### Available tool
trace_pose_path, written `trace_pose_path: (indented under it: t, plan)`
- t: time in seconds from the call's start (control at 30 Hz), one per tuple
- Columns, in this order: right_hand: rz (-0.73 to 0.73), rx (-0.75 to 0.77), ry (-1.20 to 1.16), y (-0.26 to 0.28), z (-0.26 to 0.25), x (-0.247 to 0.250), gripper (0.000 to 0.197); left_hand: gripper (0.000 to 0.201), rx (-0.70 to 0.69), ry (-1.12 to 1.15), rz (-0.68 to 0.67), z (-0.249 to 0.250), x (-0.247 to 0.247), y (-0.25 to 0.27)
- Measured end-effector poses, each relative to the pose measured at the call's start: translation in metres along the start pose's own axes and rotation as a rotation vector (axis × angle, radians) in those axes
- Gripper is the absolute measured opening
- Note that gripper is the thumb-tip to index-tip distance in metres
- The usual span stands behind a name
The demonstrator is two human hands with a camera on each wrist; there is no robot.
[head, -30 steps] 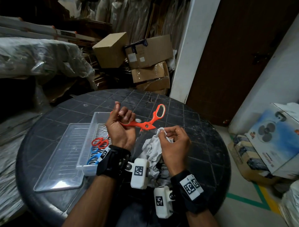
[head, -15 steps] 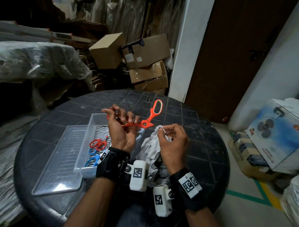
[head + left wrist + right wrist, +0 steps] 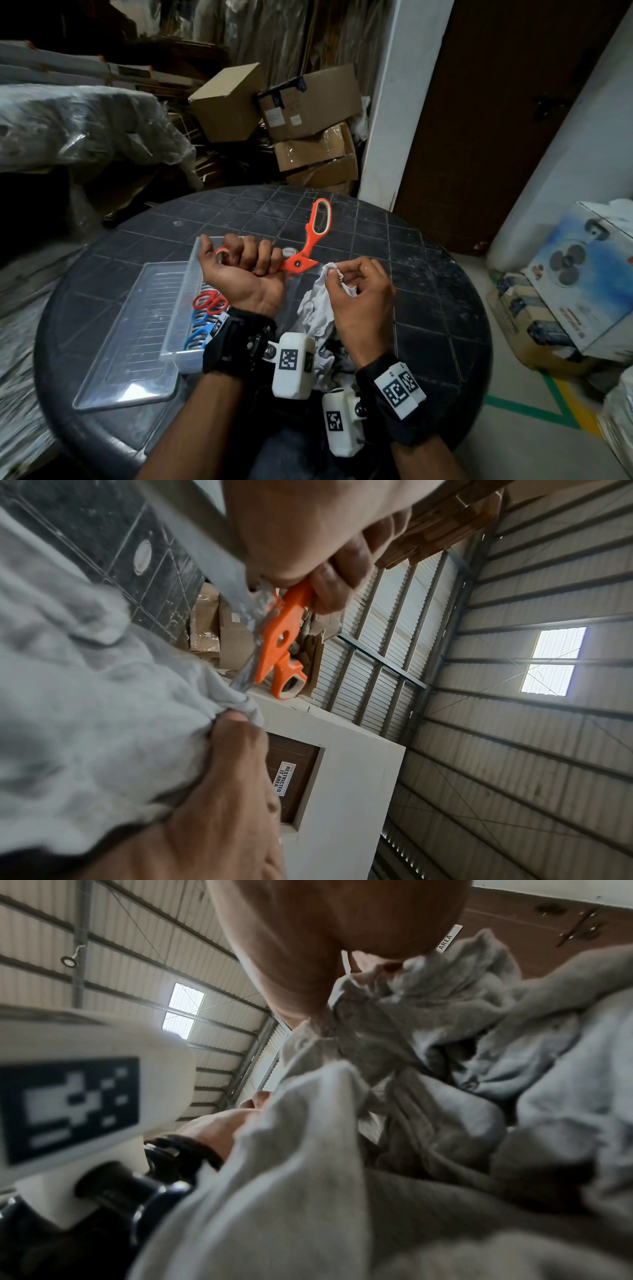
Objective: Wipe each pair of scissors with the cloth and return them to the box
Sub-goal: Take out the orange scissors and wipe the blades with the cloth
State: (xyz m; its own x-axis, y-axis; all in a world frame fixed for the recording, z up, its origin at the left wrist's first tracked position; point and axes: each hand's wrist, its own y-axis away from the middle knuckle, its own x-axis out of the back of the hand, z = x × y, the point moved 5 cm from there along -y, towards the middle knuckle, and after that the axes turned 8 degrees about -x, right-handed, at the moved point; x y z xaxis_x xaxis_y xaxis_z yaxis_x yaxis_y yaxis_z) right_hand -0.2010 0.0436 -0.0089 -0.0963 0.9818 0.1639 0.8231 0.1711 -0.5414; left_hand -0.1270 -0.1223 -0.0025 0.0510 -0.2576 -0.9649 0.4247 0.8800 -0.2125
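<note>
My left hand [image 3: 246, 263] grips one handle of the orange scissors [image 3: 310, 240], held above the table with the handles spread apart; the other handle loop points up and away. In the left wrist view the orange scissors [image 3: 281, 634] show their blades running down into the cloth [image 3: 85, 696]. My right hand [image 3: 356, 291] pinches the white cloth [image 3: 318, 308] around the blades, just right of the pivot. The cloth [image 3: 411, 1123] fills the right wrist view. A clear plastic box [image 3: 190, 294] on the left holds red scissors [image 3: 209, 303] and blue scissors [image 3: 202, 334].
The box's clear lid [image 3: 133, 339] lies flat to its left on the round dark table [image 3: 428, 291]. Cardboard boxes [image 3: 291, 113] are stacked behind the table. A fan carton [image 3: 582, 274] stands on the floor at the right.
The scissors' handles have spread wider and the free handle has swung upward. My left hand has turned slightly; my right hand keeps the cloth at the blades.
</note>
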Motion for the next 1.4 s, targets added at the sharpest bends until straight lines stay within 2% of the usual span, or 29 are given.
trace_pose_path:
  t: [0.23, 0.4, 0.6, 0.77, 0.9, 1.07, 1.17, 1.3, 1.4]
  plan:
    - [0.011, 0.023, 0.011, -0.003, -0.006, -0.004, 0.013, 0.048, -0.025, 0.0, -0.027, 0.001, 0.001, -0.002]
    - [0.036, 0.054, 0.021, -0.002, -0.007, -0.011, 0.015, 0.049, -0.037, -0.022, -0.044, 0.0, -0.004, 0.0]
    - [-0.006, 0.046, 0.071, -0.007, 0.0, -0.013, 0.018, 0.05, -0.065, -0.018, -0.114, 0.001, -0.009, 0.005]
    - [0.042, -0.025, 0.096, -0.012, 0.014, 0.003, 0.02, 0.05, -0.074, -0.005, -0.144, 0.005, -0.013, 0.006]
    - [0.089, 0.01, 0.053, -0.013, 0.002, 0.011, 0.018, 0.05, -0.067, 0.009, -0.144, 0.005, -0.011, 0.002]
    - [0.031, 0.058, 0.061, -0.005, -0.005, -0.007, 0.019, 0.051, -0.056, -0.008, -0.147, 0.002, -0.011, 0.005]
    - [0.022, 0.026, 0.089, -0.008, 0.008, -0.005, 0.02, 0.051, -0.063, -0.015, -0.151, 0.001, -0.013, 0.008]
    - [0.116, -0.096, 0.082, -0.02, 0.026, 0.018, 0.02, 0.05, -0.063, 0.003, -0.168, 0.003, -0.015, 0.006]
    - [0.181, -0.086, 0.002, -0.019, 0.016, 0.028, 0.019, 0.05, -0.058, 0.032, -0.164, 0.003, -0.014, 0.004]
